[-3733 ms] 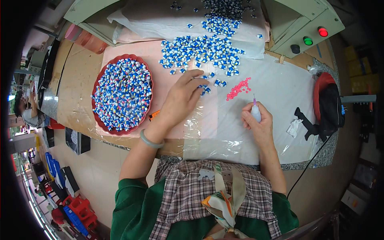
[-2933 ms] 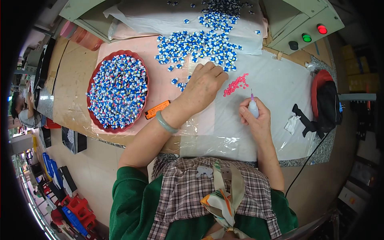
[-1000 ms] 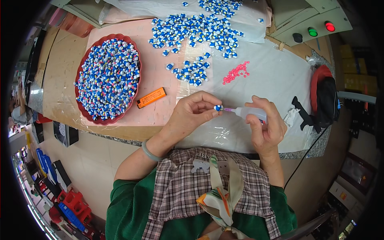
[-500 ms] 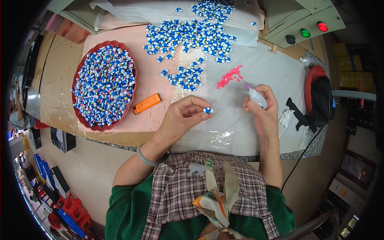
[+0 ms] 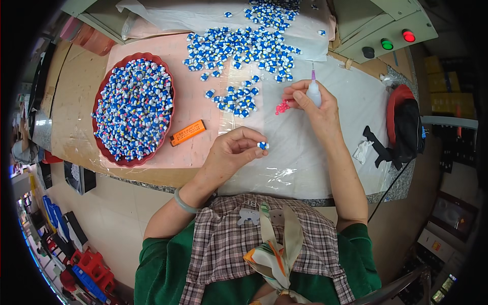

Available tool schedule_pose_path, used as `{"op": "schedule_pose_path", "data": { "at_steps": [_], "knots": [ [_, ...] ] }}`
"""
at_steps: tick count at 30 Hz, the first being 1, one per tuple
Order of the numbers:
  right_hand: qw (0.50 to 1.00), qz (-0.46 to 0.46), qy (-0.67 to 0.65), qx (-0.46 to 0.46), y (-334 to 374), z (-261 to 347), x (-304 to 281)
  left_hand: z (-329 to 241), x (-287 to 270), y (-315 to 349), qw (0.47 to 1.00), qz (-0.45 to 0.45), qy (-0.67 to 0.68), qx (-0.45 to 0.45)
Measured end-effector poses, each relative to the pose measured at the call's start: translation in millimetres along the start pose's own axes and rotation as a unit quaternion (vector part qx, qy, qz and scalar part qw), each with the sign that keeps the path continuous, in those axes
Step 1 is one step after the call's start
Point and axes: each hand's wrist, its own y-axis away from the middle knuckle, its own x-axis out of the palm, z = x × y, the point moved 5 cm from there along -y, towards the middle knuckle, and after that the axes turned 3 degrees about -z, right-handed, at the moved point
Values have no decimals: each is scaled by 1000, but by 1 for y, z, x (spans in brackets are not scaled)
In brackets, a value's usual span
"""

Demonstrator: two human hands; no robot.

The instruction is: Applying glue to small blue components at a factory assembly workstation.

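Observation:
Between thumb and fingertips, my left hand [image 5: 235, 151] pinches a small blue-and-white figurine [image 5: 263, 145] above the pale sheet. My right hand [image 5: 320, 108] is wrapped round a small white squeeze bottle [image 5: 314, 93] with a purple needle tip pointing away from me. Its fingertips are over the small pink pieces [image 5: 282, 107], partly hiding them; whether they touch one I cannot tell. Just beyond my left hand lies a small cluster of similar figurines [image 5: 236, 99]. A larger heap of figurines [image 5: 239, 48] spreads behind that.
A red scalloped tray [image 5: 95, 129] full of figurines stands on the left, with an orange box-like item [image 5: 187, 132] beside it. At the back right is a metal machine housing [image 5: 391, 25] with lit buttons. A black bag [image 5: 408, 127] and black strap [image 5: 377, 145] lie at the right edge.
My right hand has moved away from me and left to the pink pieces, its bottle tip now turned upward. The left hand, still pinching the figurine, has barely shifted.

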Motion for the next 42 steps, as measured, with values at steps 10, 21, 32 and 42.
{"op": "schedule_pose_path", "data": {
  "at_steps": [10, 21, 32, 42],
  "knots": [
    [999, -40, 13, 28, 20, 6, -24, 3, -3, -1, 1000, 8, 8, 1],
    [945, -3, 307, -110, 58, 10, -5, -14, -21, 6, 998, -36, 18, 51],
    [911, -3, 393, -127, 60, 7, 3, -8, -19, 12, 998, -45, 17, 38],
    [947, -12, 316, -62, 60, 5, -10, -7, -21, 11, 998, -44, 16, 45]
  ]
}}
